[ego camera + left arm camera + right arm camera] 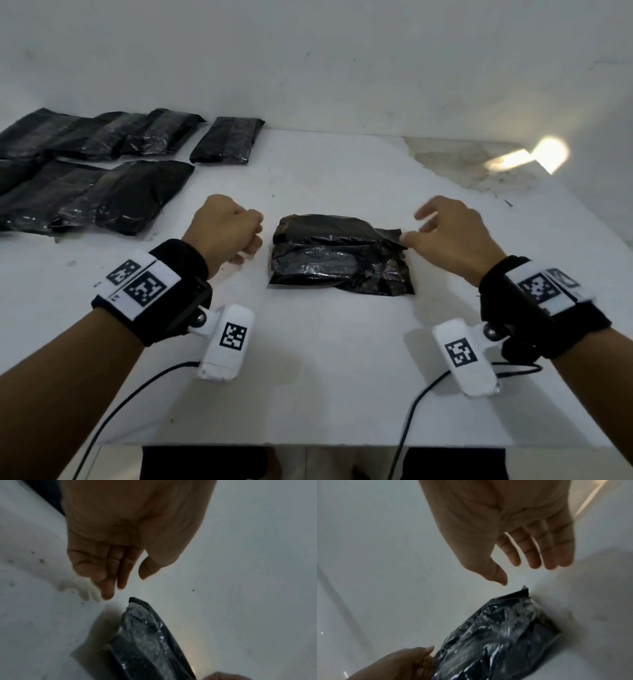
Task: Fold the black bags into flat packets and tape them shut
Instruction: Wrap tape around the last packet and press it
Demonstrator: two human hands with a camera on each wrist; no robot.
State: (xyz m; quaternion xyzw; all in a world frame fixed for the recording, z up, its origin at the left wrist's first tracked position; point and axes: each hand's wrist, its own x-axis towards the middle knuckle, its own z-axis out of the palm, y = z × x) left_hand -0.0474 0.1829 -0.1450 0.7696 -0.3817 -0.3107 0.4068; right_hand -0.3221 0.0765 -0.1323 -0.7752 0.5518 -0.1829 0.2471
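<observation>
White walls back a white table [325, 359], its far right corner worn and lit by a bright patch [529, 157]. The working space in front of the person holds only one bag, probably so it can be folded and pressed flat.

Finished packets [92, 171] lie in two rows at the far left, some overlapping, with one apart [227, 140] at the end of the back row. That placement reads as a done pile, kept well away from the working spot.

Between the two hands lies the packet [340, 255] in progress. It is folded and wrinkled, and glossy strips across it look like clear tape. Its far right corner sticks up rather than lying flat.

Both wrists carry black bands with printed markers and white cameras on cables.

Just left of the packet the left hand [227, 228] hovers, fingers loosely curled and holding nothing. Over the raised corner the right hand [448, 229] is spread and relaxed, also holding nothing; whether a fingertip touches the plastic cannot be told. It seems placed to press that flap down.
</observation>
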